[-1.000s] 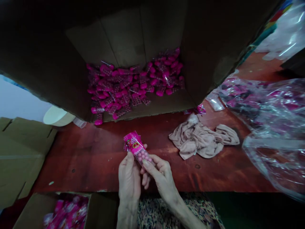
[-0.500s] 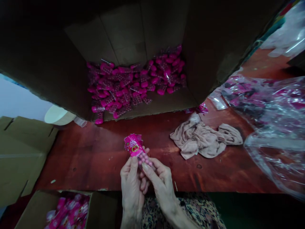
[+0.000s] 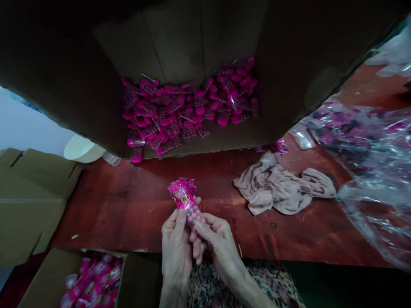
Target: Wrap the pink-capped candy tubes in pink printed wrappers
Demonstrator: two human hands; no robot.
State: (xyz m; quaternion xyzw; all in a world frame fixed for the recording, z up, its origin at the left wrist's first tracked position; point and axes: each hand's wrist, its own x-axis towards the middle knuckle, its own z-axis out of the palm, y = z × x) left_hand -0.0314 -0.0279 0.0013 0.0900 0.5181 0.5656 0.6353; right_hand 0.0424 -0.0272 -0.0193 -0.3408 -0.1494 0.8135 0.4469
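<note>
Fingers [image 3: 180, 218] of left hand [image 3: 175, 248] and right hand [image 3: 223, 241] grip pink packet [image 3: 185, 197], its long axis pointing away, slightly left.

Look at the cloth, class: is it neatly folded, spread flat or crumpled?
Crumpled: the cloth lies bunched in uneven creases on the red table.

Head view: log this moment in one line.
left hand: holds pink packet; right hand: grips packet's near end; cloth: crumpled on table; large box: pink-capped tubes inside
</note>
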